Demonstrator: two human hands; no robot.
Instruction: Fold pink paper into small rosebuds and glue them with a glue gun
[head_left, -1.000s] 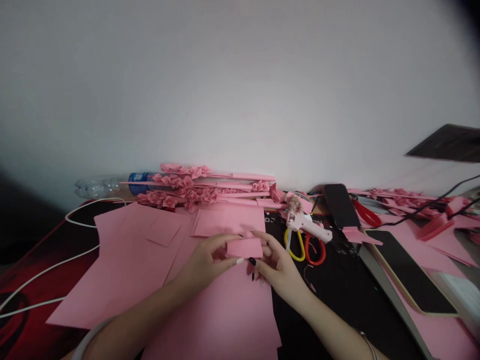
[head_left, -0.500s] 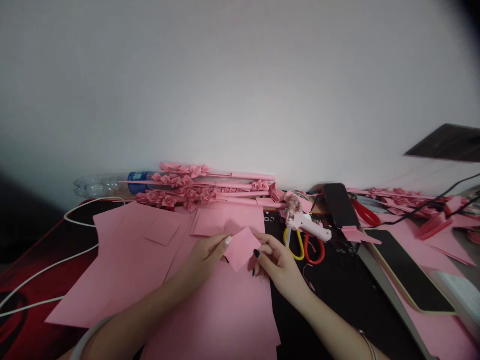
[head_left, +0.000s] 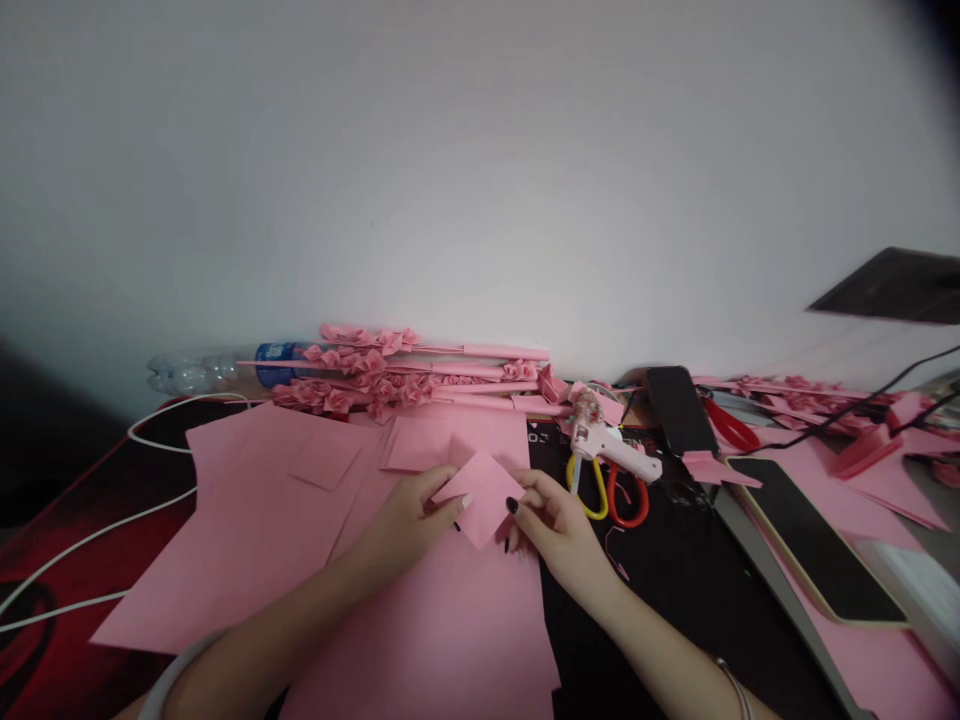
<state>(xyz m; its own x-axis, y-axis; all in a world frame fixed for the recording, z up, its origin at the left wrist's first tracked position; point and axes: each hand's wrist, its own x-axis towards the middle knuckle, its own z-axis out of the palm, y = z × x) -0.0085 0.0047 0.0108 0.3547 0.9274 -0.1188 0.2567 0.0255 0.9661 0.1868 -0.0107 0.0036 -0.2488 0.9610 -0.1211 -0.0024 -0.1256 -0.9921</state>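
A small pink paper square [head_left: 481,495] is held up between my two hands, turned so that one corner points toward me. My left hand [head_left: 420,510] pinches its left corner, the thumb lying on its face. At the right corner my right hand [head_left: 551,520] grips it between thumb and fingers, the other fingers curled behind. Beneath both hands lie large pink paper sheets [head_left: 450,630]. Just beyond the left hand rests a smaller pink paper piece [head_left: 416,444], and another pink square [head_left: 326,458] lies on the sheets to the left.
Pink paper flowers on stems [head_left: 375,385] are piled along the wall beside a plastic bottle [head_left: 202,370]. To the right lie a glue gun [head_left: 615,450], scissors with yellow and red handles [head_left: 628,500], a dark phone [head_left: 681,410] and a larger phone [head_left: 821,540]. A white cable [head_left: 75,540] loops at left.
My left thumb has slid inward over the paper square, and more of the square's left corner shows. My right hand has hardly moved.
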